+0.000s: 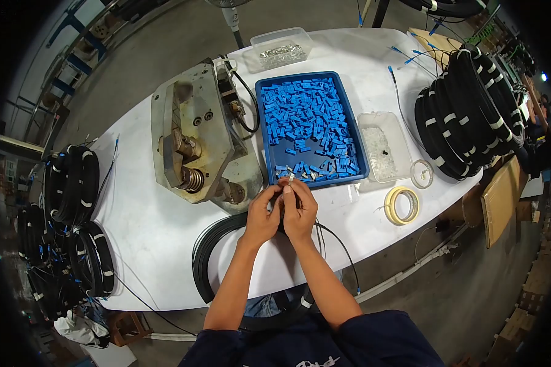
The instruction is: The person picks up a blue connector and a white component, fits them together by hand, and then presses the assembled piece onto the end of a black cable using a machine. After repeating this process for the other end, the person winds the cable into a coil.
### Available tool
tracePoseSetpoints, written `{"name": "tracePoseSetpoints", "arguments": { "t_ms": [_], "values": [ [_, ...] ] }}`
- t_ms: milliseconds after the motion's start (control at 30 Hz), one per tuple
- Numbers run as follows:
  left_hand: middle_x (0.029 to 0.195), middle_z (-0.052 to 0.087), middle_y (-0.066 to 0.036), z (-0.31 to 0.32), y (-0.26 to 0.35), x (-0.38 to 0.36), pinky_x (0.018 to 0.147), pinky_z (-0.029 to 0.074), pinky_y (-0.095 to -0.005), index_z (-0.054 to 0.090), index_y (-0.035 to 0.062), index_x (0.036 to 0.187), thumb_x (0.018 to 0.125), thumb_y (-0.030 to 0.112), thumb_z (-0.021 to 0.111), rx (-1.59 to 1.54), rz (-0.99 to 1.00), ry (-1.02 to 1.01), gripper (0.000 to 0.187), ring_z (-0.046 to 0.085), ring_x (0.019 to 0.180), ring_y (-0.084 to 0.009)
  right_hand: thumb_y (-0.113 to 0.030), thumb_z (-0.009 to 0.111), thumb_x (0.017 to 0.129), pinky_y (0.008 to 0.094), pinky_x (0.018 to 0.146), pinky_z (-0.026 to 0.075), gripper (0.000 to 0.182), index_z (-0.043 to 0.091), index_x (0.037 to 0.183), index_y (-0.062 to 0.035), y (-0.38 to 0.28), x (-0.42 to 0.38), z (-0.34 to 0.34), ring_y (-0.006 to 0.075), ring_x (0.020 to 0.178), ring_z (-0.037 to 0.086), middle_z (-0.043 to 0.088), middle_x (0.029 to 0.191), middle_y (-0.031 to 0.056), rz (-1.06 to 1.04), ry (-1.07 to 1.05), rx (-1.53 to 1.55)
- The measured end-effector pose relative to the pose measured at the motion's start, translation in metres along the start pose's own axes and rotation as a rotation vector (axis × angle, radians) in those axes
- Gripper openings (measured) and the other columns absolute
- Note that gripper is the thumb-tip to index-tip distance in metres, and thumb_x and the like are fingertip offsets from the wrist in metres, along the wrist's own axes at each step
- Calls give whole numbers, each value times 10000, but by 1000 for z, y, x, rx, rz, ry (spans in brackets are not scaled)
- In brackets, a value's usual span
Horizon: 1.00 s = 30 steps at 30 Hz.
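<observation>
My left hand [263,214] and my right hand [300,211] meet at the front edge of a blue tray [362,153]. Their fingertips pinch together around a small pale piece [291,178], too small to make out fully. Many small blue connectors [300,113] lie loose in the tray, with a few pale bits among them near its front. Just below my hands, a coil of black cable [205,257] rests at the table's front edge, partly hidden by my forearms.
On the white table [141,244] a metal press [190,140] stands left of the tray. To the right are a clear box [382,147], a tape roll [401,205] and stacked cable coils [465,116]. Another clear box [281,52] sits behind; more coils [73,183] lie left.
</observation>
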<state>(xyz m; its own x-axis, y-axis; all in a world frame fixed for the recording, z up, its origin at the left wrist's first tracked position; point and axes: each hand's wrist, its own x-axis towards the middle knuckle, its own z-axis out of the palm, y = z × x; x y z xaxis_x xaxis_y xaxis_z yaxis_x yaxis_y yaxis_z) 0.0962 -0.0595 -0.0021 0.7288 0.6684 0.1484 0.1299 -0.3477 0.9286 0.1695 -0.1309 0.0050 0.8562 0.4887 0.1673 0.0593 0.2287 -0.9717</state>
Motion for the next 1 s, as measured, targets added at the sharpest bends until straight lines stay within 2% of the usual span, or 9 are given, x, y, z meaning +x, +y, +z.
{"name": "tracePoseSetpoints", "arguments": {
  "t_ms": [33, 167, 300, 367, 433, 567, 667, 733, 1000],
  "values": [
    [945, 668, -116, 1, 0, 0, 816, 482, -284, 615, -29, 1114, 953, 25, 539, 48, 17, -10, 186, 604, 884, -147, -57, 567, 956, 291, 834, 504, 179, 668, 1028, 72, 0, 1, 1, 206, 954, 652, 673, 1067, 147, -32, 13, -34],
    [942, 678, -127, 8, -5, 4, 786, 495, -295, 618, -22, 1125, 958, 29, 539, 86, 52, -5, 191, 620, 859, -156, -72, 589, 949, 299, 817, 517, 185, 676, 1032, 69, 10, 1, 2, 218, 934, 669, 684, 1054, 154, 6, 66, 20],
    [906, 681, -116, 8, -4, 0, 743, 503, -293, 623, -25, 1107, 973, 42, 534, -24, 4, 36, 174, 625, 817, -148, -78, 587, 956, 303, 822, 514, 203, 674, 1066, 68, 11, 0, 1, 212, 935, 662, 685, 1057, 151, 9, 15, -42],
    [886, 677, -109, 4, 0, -1, 728, 501, -287, 624, -25, 1104, 978, 47, 534, -44, -3, 60, 171, 618, 796, -140, -80, 586, 959, 303, 822, 511, 203, 666, 1072, 69, 8, 0, 3, 206, 930, 655, 686, 1048, 149, 28, 70, 48],
    [859, 663, -95, 0, 7, -1, 713, 490, -273, 627, -24, 1100, 981, 50, 532, -21, -100, -10, 169, 595, 768, -124, -83, 584, 964, 302, 822, 508, 192, 663, 1051, 68, 8, 0, 1, 203, 925, 651, 683, 1049, 146, 19, 63, 64],
    [863, 648, -86, 1, -2, -3, 706, 477, -256, 626, -37, 1091, 980, 53, 544, -9, -36, 28, 164, 574, 765, -111, -75, 584, 965, 301, 816, 509, 174, 670, 1028, 62, 10, 0, -1, 201, 929, 652, 674, 1054, 136, -13, 30, 26],
    [909, 648, -93, 0, -5, -3, 744, 474, -266, 627, -50, 1075, 973, 55, 563, -54, -40, 116, 160, 585, 816, -134, -70, 590, 963, 295, 819, 509, 169, 671, 1022, 66, 10, -1, -1, 198, 931, 652, 670, 1053, 132, 10, 26, 67],
    [883, 660, -151, -1, -4, 0, 770, 485, -343, 649, -36, 1013, 935, 60, 608, -48, 52, 96, 131, 608, 824, -260, -67, 588, 971, 286, 850, 501, 174, 664, 1027, 79, 9, -2, -1, 188, 971, 636, 655, 1081, 129, 83, 29, 163],
    [862, 655, -135, 0, 2, 2, 744, 473, -330, 665, -33, 1037, 932, 55, 612, -29, 30, 55, 146, 595, 794, -245, -105, 588, 991, 281, 906, 477, 194, 665, 1054, 61, 18, -2, -5, 176, 1053, 593, 627, 1138, 114, 158, -35, 332]
  ]
}}
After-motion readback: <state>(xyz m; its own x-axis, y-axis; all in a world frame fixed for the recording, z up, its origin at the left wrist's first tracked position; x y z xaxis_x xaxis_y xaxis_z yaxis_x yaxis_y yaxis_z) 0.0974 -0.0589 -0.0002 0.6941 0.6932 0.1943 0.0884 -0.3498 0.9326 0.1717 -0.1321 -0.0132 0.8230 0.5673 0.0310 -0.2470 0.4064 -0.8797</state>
